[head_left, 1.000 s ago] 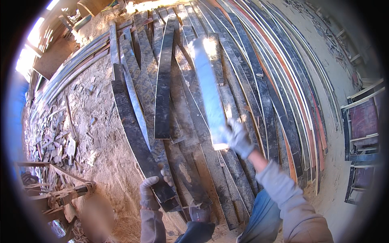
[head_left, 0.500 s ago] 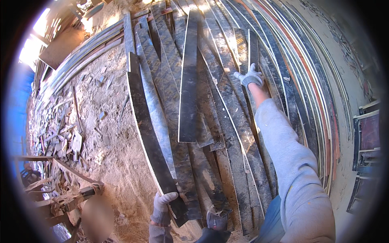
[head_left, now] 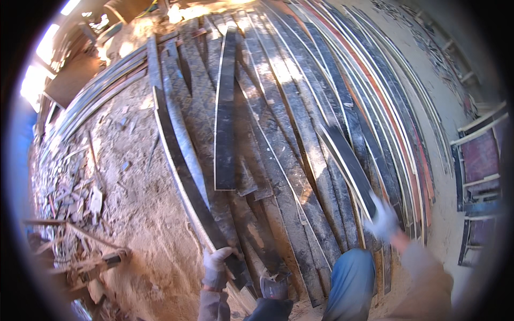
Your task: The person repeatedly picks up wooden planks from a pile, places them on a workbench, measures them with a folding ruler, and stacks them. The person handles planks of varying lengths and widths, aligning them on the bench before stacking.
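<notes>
My left hand, in a pale glove, grips the near end of a long dark plywood strip with a light edge. That strip slants away to the far left over the pile. On the right, my gloved right hand, somewhat blurred, is closed round the near end of another dark plywood strip. Its far end points up and left across other strips. Between them, a straight black strip lies on top of the pile. My fingers are partly hidden behind both held strips.
Many long strips cover the ground ahead and to the right. Wood scraps litter the sandy ground at left, with a rough frame nearer. Dark framed panels stand at far right. My knee is close to the pile.
My right hand has come nearer and to the right, drawing a dark plywood strip with it. My left hand still holds its strip at the near end. The view has shifted slightly.
</notes>
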A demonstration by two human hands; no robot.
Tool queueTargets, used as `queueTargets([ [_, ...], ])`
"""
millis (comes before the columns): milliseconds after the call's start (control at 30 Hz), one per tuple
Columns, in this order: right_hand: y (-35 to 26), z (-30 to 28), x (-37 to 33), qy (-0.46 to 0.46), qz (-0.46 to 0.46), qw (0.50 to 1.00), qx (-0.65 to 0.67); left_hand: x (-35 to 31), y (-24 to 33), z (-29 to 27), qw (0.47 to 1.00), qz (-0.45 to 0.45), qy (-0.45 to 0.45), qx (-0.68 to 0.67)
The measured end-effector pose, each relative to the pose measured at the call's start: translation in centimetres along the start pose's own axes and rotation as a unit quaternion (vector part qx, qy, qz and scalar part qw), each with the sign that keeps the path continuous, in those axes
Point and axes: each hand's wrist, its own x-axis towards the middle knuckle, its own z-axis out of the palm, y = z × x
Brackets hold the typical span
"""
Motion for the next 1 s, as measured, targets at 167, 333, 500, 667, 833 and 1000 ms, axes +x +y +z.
queueTargets([
  [167, 4.9, -3.9, -36.4, -0.183, 0.206, 0.944, -0.182, -0.5, -1.2, 2.8, 0.988, 0.065, 0.124, 0.063],
  [333, 11.9, -4.7, -31.3, 0.010, 0.343, 0.939, 0.010, -0.7, 0.4, 5.2, 0.980, 0.126, 0.118, 0.094],
  [500, -3.3, 0.5, -1.6, 0.092, -0.014, 0.961, 0.261, -3.2, 0.0, 6.6, 0.983, 0.116, 0.110, 0.093],
  [667, -31.4, 5.9, 17.0, -0.134, -0.004, 0.965, 0.225, -6.7, -1.2, 4.6, 0.967, 0.116, 0.174, 0.144],
  [833, -42.3, 9.6, 24.9, -0.073, 0.024, 0.997, -0.004, -9.6, -1.8, 0.6, 0.965, 0.062, 0.200, 0.155],
  [1000, -31.2, 11.0, 27.0, -0.143, 0.132, 0.938, 0.288, -10.7, -3.2, -0.7, 0.979, 0.065, 0.173, 0.092],
])
